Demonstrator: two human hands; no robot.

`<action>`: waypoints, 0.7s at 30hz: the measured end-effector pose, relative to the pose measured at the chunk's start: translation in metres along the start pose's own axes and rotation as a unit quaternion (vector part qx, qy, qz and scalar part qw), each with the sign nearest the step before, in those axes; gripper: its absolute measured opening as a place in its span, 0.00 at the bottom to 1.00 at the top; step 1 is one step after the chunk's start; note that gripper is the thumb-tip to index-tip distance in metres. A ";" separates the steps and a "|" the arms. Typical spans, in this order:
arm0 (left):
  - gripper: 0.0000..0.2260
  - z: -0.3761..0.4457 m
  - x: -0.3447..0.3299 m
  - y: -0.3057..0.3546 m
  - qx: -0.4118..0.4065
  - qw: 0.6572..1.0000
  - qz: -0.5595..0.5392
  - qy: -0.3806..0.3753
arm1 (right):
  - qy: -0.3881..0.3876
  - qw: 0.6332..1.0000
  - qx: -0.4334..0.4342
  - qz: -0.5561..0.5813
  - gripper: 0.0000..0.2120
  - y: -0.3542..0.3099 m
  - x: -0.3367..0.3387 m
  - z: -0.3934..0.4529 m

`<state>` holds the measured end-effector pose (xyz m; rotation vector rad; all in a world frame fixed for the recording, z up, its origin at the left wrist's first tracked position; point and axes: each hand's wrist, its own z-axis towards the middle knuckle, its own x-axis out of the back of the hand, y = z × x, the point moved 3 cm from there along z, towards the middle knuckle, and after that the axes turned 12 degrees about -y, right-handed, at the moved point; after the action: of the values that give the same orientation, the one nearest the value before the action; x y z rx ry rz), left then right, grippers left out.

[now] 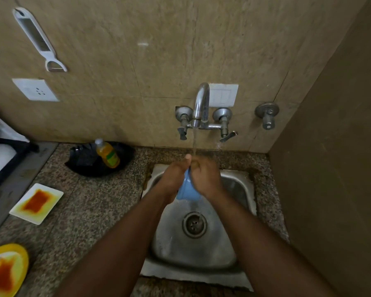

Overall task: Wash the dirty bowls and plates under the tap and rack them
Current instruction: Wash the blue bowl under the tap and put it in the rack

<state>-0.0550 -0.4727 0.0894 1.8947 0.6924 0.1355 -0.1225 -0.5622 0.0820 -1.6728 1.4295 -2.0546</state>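
Water runs from the chrome tap (200, 105) into the steel sink (238, 187). Under the stream, my left hand (174, 176) and my right hand (206, 176) both grip a small blue bowl (187, 189), held on edge between them; most of it is hidden by my fingers. On the counter at the left lies a white rectangular plate (36, 203) smeared with orange-red sauce. A round yellow plate (5, 270) with the same sauce sits at the lower left corner.
A yellow dish-soap bottle (107, 153) lies in a black dish (99, 161) behind the counter by the wall. A black rack (2, 159) with white items stands at the far left. A brown wall (334, 168) closes the right side.
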 end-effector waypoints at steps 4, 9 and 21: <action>0.18 -0.002 -0.002 -0.009 -0.021 0.998 -0.052 -0.022 | -0.009 0.998 -0.037 -0.051 0.20 -0.001 0.017 0.017; 0.30 0.014 0.005 0.002 0.054 0.978 -0.202 0.010 | 0.018 0.965 0.138 -0.224 0.23 -0.026 -0.010 -0.038; 0.32 -0.007 0.002 0.006 0.003 0.984 -0.177 0.017 | 0.000 0.991 0.021 -0.136 0.19 -0.037 0.018 0.000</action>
<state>-0.0539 -0.4673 0.0973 1.7486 1.0409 -0.0609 -0.1132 -0.5526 0.1210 -1.9423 1.2066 -2.2011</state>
